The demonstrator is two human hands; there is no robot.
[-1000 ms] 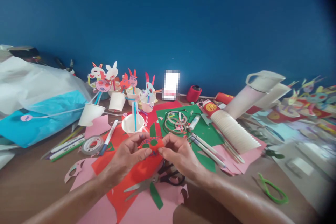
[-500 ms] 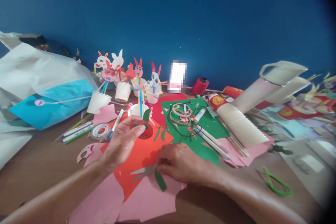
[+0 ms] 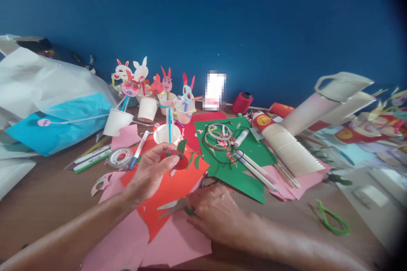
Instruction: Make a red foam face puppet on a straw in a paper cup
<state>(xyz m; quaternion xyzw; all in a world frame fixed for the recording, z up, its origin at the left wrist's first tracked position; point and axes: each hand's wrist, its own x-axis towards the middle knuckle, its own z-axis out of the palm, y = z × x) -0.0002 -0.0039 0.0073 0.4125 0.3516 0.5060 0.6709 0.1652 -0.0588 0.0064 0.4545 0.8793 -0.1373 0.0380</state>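
A deep blue wall [image 3: 203, 21] fills the upper half of the frame, and below it a brown wooden desk [image 3: 47, 211] spans the lower half. A white and light-blue plastic bag [image 3: 60, 74] slumps at the left edge; a pale lidded pitcher [image 3: 305, 114] leans on the right side. At the centre right lies a green paper sheet [image 3: 237, 181], and at the lower centre an orange paper sheet [image 3: 163, 192] overlaps pink paper [image 3: 187, 239]. A long stack of paper cups [image 3: 291, 148] lies tilted right of the green sheet. Just below the frame's centre, the left hand [image 3: 149, 173] has a narrow grip, thumb against fingers, holding a round red paper cutout [image 3: 171, 151] above the orange sheet. The right hand [image 3: 214, 207], lower and to the right, curls over the handle end of the scissors [image 3: 174, 204]; its fingertips are hidden, so whether its grip closes on them cannot be told. The scissors' slightly parted blades point left across the orange and pink paper. A white paper cup [image 3: 159, 136] with a blue straw [image 3: 169, 125] stands just behind the cutout. A green paper strip [image 3: 190, 211] peeks from beneath the right hand, and a small green paper leaf [image 3: 182, 145] rises at the cutout's upper right.
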